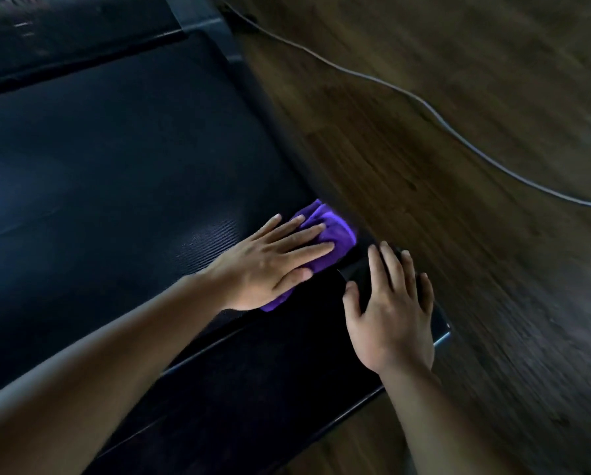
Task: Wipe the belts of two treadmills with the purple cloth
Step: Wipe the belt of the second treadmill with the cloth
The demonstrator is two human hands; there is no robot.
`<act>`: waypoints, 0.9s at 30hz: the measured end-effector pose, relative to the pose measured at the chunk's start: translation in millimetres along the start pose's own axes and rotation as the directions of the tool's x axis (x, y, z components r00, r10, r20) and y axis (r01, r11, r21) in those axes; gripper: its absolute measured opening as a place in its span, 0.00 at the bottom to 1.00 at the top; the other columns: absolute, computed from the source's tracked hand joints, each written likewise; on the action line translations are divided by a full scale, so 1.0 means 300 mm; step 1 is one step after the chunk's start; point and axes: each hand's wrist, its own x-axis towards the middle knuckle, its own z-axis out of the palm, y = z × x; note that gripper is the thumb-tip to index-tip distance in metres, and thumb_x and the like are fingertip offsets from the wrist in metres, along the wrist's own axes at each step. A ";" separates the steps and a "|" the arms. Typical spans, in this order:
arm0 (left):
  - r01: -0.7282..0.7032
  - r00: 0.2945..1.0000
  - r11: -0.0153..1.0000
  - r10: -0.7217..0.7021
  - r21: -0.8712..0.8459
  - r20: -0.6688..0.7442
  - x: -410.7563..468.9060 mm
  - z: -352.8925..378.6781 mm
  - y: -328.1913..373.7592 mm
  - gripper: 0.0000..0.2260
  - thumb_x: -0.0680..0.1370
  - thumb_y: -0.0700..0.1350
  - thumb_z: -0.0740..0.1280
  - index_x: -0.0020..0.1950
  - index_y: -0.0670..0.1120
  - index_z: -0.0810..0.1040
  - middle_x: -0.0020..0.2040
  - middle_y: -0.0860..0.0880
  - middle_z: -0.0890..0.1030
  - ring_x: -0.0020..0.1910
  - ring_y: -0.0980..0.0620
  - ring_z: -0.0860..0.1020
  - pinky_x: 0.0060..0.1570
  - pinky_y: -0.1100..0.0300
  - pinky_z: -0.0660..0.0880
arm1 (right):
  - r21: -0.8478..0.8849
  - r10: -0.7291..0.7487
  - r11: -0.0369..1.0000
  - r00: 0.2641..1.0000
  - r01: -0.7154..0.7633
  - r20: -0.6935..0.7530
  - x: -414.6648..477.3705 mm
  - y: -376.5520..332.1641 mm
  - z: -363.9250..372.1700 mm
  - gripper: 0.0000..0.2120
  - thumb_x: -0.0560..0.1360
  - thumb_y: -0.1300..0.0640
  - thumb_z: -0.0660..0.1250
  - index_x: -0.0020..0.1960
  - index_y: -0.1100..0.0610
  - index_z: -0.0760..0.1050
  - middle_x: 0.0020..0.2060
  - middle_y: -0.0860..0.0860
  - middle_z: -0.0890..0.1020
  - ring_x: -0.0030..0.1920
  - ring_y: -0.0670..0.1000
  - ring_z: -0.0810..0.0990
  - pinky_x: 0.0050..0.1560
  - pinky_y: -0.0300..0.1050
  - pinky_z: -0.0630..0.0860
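Note:
A black treadmill belt point(115, 173) fills the left and middle of the view. The purple cloth point(335, 231) lies bunched on the belt near its right rear corner. My left hand point(270, 262) presses flat on the cloth with straight fingers, covering most of it. My right hand point(393, 310) rests with spread fingers on the treadmill's black rear end cover point(252, 378), just right of the cloth. Only one treadmill is in view.
Dark wood floor point(458, 166) lies to the right of the treadmill. A grey cable point(434, 114) runs across the floor from the top toward the right edge. The treadmill's side rail point(228, 42) runs along the belt's right side.

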 end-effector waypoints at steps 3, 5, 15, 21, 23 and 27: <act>-0.063 0.997 0.998 0.061 0.031 0.053 -0.147 -0.003 -0.048 0.24 0.84 0.59 0.45 0.80 0.58 0.49 0.81 0.55 0.46 0.79 0.52 0.41 0.77 0.51 0.39 | 0.002 0.011 1.000 1.000 -0.011 -0.010 -0.003 -0.005 0.001 0.31 0.80 0.38 0.45 0.81 0.49 0.51 0.80 0.47 0.53 0.80 0.52 0.47 0.79 0.58 0.49; -0.069 0.995 0.997 0.065 0.044 0.081 -0.190 -0.004 -0.061 0.24 0.84 0.59 0.45 0.80 0.58 0.48 0.81 0.55 0.45 0.79 0.52 0.41 0.77 0.50 0.41 | 0.007 0.012 1.000 1.000 -0.012 -0.011 -0.005 -0.008 0.001 0.32 0.80 0.38 0.44 0.81 0.49 0.51 0.80 0.48 0.53 0.80 0.52 0.47 0.79 0.58 0.49; -0.087 0.993 0.993 0.081 0.075 0.088 0.034 -0.025 0.005 0.26 0.82 0.61 0.43 0.80 0.58 0.45 0.81 0.52 0.43 0.79 0.49 0.40 0.77 0.50 0.39 | -0.007 -0.001 1.000 1.000 0.001 -0.025 -0.002 -0.005 0.002 0.31 0.80 0.39 0.46 0.80 0.50 0.54 0.80 0.49 0.56 0.80 0.53 0.50 0.78 0.59 0.51; -0.074 0.997 0.997 0.074 0.005 0.023 0.085 0.001 0.016 0.26 0.82 0.59 0.47 0.80 0.57 0.49 0.81 0.52 0.47 0.79 0.50 0.44 0.78 0.50 0.47 | -0.002 0.007 1.000 1.000 -0.008 -0.015 -0.001 -0.003 0.006 0.32 0.79 0.38 0.46 0.80 0.51 0.52 0.80 0.49 0.56 0.80 0.53 0.50 0.78 0.58 0.49; -0.083 0.997 0.996 0.083 -0.017 -0.002 0.050 0.007 0.009 0.26 0.82 0.60 0.46 0.80 0.57 0.49 0.80 0.53 0.48 0.79 0.51 0.44 0.78 0.51 0.47 | -0.008 0.010 1.000 1.000 -0.010 0.000 0.000 -0.003 -0.001 0.32 0.80 0.38 0.46 0.80 0.50 0.51 0.80 0.48 0.54 0.80 0.52 0.47 0.78 0.56 0.47; -0.056 0.998 0.998 0.055 -0.027 -0.015 -0.082 0.023 -0.025 0.25 0.82 0.59 0.48 0.80 0.57 0.53 0.80 0.54 0.51 0.79 0.52 0.47 0.77 0.51 0.50 | -0.012 0.015 1.000 1.000 -0.015 0.021 -0.001 -0.004 -0.006 0.32 0.80 0.39 0.47 0.81 0.49 0.49 0.81 0.47 0.50 0.80 0.51 0.44 0.79 0.55 0.44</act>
